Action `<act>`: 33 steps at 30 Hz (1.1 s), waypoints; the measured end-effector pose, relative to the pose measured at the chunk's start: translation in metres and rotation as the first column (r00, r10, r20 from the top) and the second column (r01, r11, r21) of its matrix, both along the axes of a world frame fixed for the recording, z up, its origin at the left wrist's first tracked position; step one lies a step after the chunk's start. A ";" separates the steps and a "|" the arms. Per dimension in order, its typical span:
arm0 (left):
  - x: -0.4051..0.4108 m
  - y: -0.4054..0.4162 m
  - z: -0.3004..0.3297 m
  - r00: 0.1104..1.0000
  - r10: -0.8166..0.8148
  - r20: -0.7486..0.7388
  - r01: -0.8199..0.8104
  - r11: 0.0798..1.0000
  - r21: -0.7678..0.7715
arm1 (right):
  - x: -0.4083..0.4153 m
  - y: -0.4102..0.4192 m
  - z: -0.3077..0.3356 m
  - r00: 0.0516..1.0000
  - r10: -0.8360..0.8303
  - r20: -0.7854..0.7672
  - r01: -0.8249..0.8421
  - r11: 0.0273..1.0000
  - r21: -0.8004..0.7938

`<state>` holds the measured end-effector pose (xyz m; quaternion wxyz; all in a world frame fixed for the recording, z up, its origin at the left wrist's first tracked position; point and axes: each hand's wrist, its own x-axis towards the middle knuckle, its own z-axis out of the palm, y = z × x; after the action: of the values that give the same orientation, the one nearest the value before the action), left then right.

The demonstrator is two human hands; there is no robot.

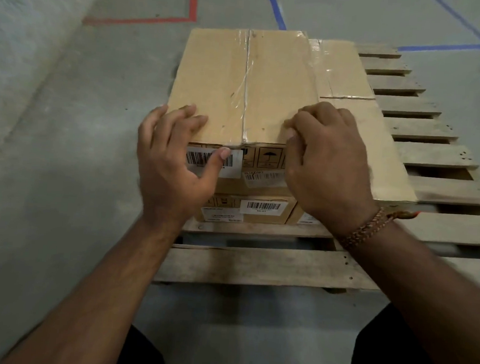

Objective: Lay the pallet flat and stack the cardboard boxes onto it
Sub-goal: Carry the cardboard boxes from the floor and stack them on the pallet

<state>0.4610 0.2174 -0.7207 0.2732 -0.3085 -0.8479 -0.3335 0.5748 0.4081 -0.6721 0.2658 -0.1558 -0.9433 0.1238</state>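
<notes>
A wooden pallet (255, 265) lies flat on the concrete floor. Cardboard boxes are stacked on its left part. The top box (239, 88), taped along its middle, rests on a lower box (259, 211) with a barcode label. More boxes (351, 76) sit lower, to its right. My left hand (172, 160) lies on the top box's near left corner, fingers on the lid, thumb on the barcode label. My right hand (328, 159) covers the near right corner, fingers curled over the edge.
Bare pallet slats (424, 129) show to the right of the boxes. Red tape (193, 2) and blue tape (276, 8) mark the floor beyond. A grey wall (21, 38) runs along the left. My dark-trousered legs are at the bottom.
</notes>
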 end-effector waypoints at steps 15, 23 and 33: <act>0.013 0.036 0.308 0.843 0.066 0.534 0.322 0.733 -0.598 | 0.031 -0.007 0.272 0.903 0.058 0.425 0.061 0.963 -0.261; 0.114 0.128 0.516 0.633 -0.008 0.774 0.523 0.741 -0.420 | 0.114 0.038 0.484 0.893 -0.040 0.449 0.221 0.908 -0.357; 0.179 0.171 0.630 0.626 -0.086 0.775 0.586 0.707 -0.395 | 0.164 0.065 0.618 0.853 -0.089 0.515 0.320 0.868 -0.381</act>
<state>0.6403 0.3885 -0.0909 -0.2625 -0.3901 -0.8647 -0.1767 0.7391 0.4731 -0.0541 -0.0089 -0.3415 -0.9010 0.2676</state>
